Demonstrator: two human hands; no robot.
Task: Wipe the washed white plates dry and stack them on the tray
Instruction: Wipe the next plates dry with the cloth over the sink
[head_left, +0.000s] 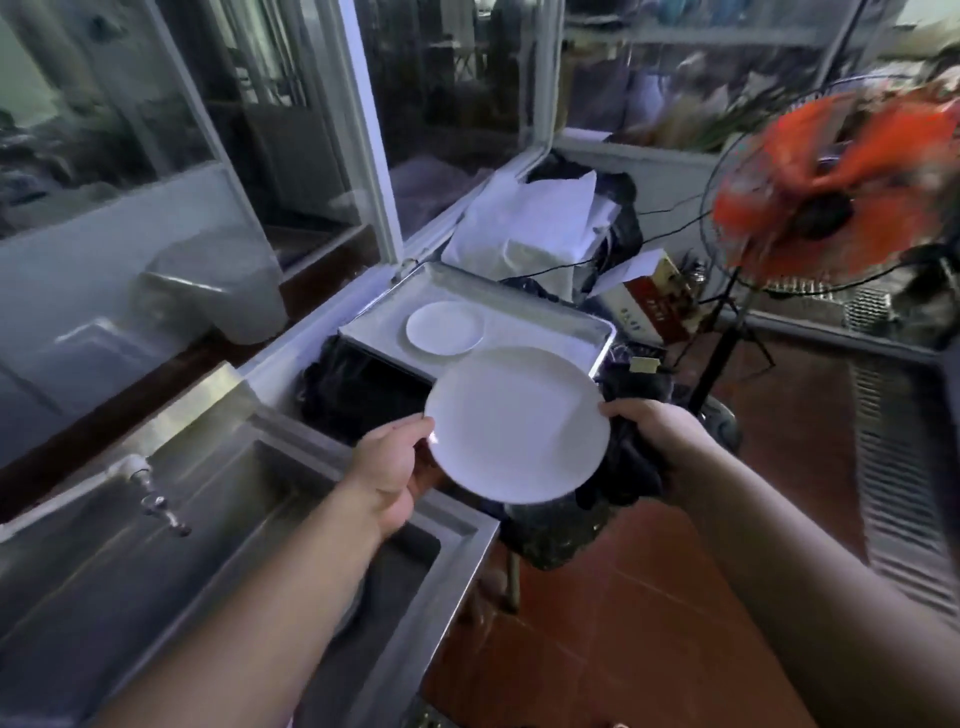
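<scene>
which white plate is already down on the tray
The smaller-looking far plate, lying flat on the metal tray. The near plate is held between both hands.

My metal tray (561, 322) rests on a dark bag (358, 384). One small white plate (444, 327) lies flat in it.

A: Where does the camera sit?
B: On the person's head, looking forward and down, close over both forearms.
A: What fills it?
B: Plate (517, 423) gripped mid-frame; sink (156, 530) lower left of the grip, tray (571, 319) just beyond, fan (831, 192) far right.
</scene>
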